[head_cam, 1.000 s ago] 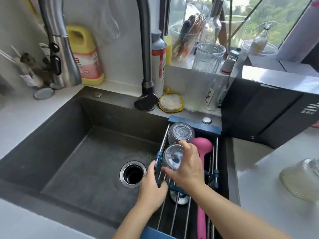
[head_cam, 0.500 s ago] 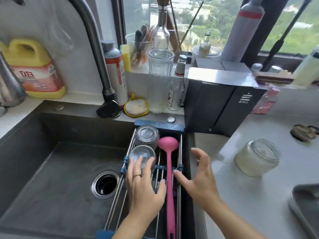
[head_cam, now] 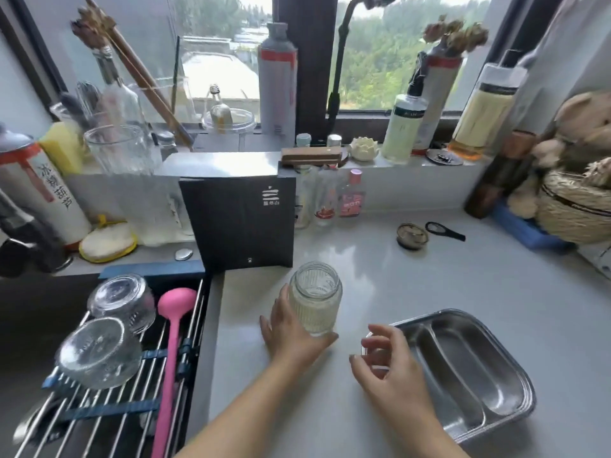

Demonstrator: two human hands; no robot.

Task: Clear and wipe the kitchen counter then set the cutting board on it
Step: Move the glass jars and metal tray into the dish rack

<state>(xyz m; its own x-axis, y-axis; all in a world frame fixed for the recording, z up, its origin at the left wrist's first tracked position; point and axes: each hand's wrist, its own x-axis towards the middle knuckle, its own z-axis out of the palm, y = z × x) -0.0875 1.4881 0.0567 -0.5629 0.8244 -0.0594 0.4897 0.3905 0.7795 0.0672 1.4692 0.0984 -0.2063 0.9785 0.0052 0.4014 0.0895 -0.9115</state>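
Your L hand (head_cam: 291, 332) wraps the ribbed clear glass jar (head_cam: 315, 299), upright on the pale table (head_cam: 429, 279). Glass = fragile, slick; grip mid-body. R hand (head_cam: 390, 368) loosely curled, empty, by divided steel tray (head_cam: 479, 375).

I have one view, from the camera on the person's head. It faces forward and down over the counter (head_cam: 446, 292), very wide. The left hand (head_cam: 291, 338) and right hand (head_cam: 393, 375) are near below the lens; the window (head_cam: 380, 61) is on top, the sink rack (head_cam: 109, 414) at the left.
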